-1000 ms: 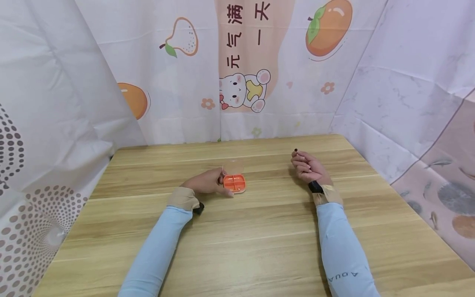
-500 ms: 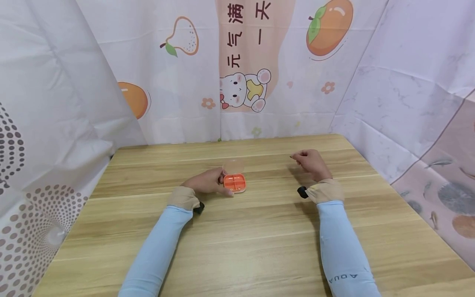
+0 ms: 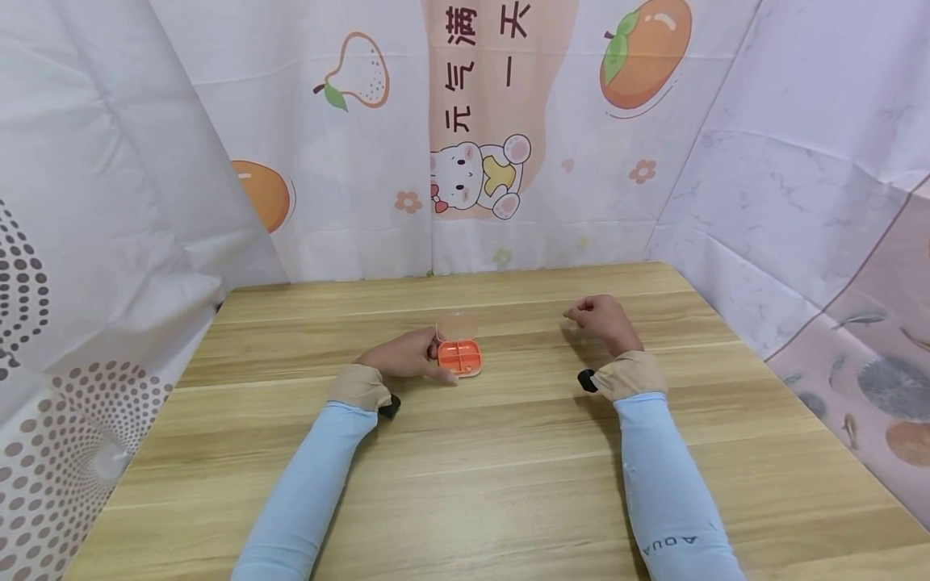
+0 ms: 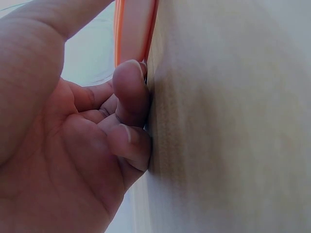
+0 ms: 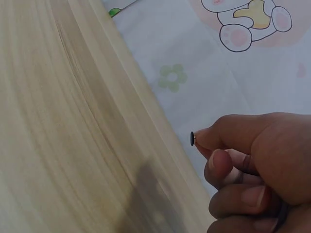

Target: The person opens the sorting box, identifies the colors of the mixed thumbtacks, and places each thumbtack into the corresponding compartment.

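Observation:
A small orange pill box (image 3: 459,357) lies on the table, divided into compartments. Its clear lid (image 3: 458,326) stands open at the back. My left hand (image 3: 410,355) holds the box by its left side, thumb at the front edge and fingers behind. In the left wrist view the curled fingers (image 4: 131,92) rest against the tabletop beside the box's orange wall (image 4: 136,29). Off to the right, my right hand (image 3: 605,320) is raised above the table. Its thumb and a finger pinch a tiny black stud (image 5: 192,139), a dark disc with a short metal post.
The wood-grain table (image 3: 465,484) reaches back to a printed curtain (image 3: 349,161). More curtains hang on the left (image 3: 109,202) and right (image 3: 814,177). Black wrist cameras sit at the left wrist (image 3: 390,407) and right wrist (image 3: 587,380).
My right hand has turned from palm up to knuckles up, still pinching the stud, and shifted slightly left. The left hand and pill box stay where they were.

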### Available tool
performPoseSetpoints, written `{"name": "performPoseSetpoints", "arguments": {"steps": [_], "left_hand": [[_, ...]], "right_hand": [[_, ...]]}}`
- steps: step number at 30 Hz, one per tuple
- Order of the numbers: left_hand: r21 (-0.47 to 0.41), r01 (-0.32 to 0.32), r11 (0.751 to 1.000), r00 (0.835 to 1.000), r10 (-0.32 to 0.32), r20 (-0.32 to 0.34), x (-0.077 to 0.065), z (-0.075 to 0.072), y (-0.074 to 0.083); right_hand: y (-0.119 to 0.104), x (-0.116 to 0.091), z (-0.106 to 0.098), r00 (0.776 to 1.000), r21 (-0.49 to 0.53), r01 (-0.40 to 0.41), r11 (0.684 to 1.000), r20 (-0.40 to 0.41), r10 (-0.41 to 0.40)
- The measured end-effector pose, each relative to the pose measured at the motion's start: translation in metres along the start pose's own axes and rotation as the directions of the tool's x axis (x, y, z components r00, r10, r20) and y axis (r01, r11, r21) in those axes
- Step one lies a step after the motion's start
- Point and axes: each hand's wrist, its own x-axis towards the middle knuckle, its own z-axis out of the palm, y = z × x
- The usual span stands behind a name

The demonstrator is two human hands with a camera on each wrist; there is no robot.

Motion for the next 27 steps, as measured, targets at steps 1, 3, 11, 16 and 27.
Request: {"name": "performPoseSetpoints", "arguments": {"steps": [1,3,11,16,27], "left_hand": [[0.001,-0.001,1.0,1.0,0.001,0.0,0.0,0.0,0.0],[0.007,0.0,1.0,1.0,0.0,0.0,-0.001,-0.001,0.001],[0.003,0.012,1.0,1.0,-0.012,0.003,-0.001,0.0,0.001],[0.011,0.013,1.0,1.0,-0.013,0.002,0.0,0.0,-0.001],[0.0,0.002,1.0,1.0,-0.002,0.012,0.003,0.001,-0.005]], "right_hand": [[0.0,0.0,0.0,1.0,-0.002,0.004,1.0,0.002,-0.004],[-0.001,0.001,0.001,1.0,-0.002,0.013,1.0,0.012,-0.013],[-0.006,0.0,0.004,0.999,-0.008,0.03,1.0,0.042,-0.029],[-0.009,0.0,0.007,0.998,-0.017,0.032,0.999,0.048,-0.031],[-0.015,0.002,0.014,0.995,-0.052,0.072,0.996,0.074,-0.068]]}}
